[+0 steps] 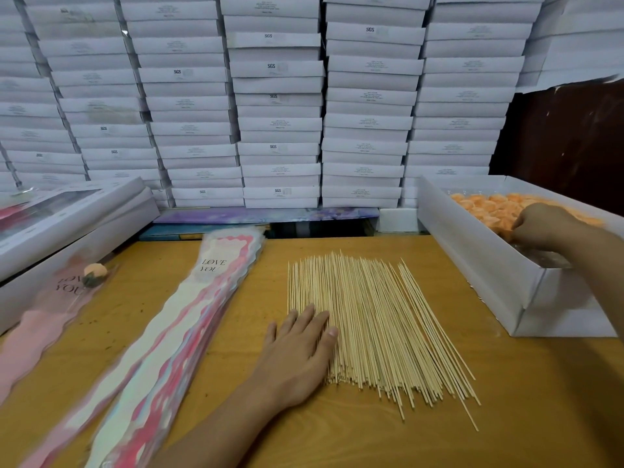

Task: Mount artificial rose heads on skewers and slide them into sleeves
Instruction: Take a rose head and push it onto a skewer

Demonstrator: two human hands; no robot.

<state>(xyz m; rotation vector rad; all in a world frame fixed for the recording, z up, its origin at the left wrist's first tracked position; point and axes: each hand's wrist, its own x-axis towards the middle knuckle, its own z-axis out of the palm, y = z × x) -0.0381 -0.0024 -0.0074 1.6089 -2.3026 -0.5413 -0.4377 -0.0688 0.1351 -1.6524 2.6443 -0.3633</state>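
We see the skewers [371, 325] fanned at lower centre of the worktop [506, 400], long axis running near to far, our left hand [300, 352] flat and open on their left edge. At upper right, our right hand [543, 224] curls into the box [472, 251] of rose heads [486, 204], perhaps pinching one; its fingertips are hidden. The sleeves [189, 315] lie left.

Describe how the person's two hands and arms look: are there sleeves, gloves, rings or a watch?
Both hands are bare, with no gloves. The left hand shows no ring, and its forearm is uncovered right down to the picture's bottom edge, with no watch or band at the wrist. The right hand and its forearm are also uncovered, with no sleeve in view. Its fingers are partly hidden, so rings there cannot be judged.
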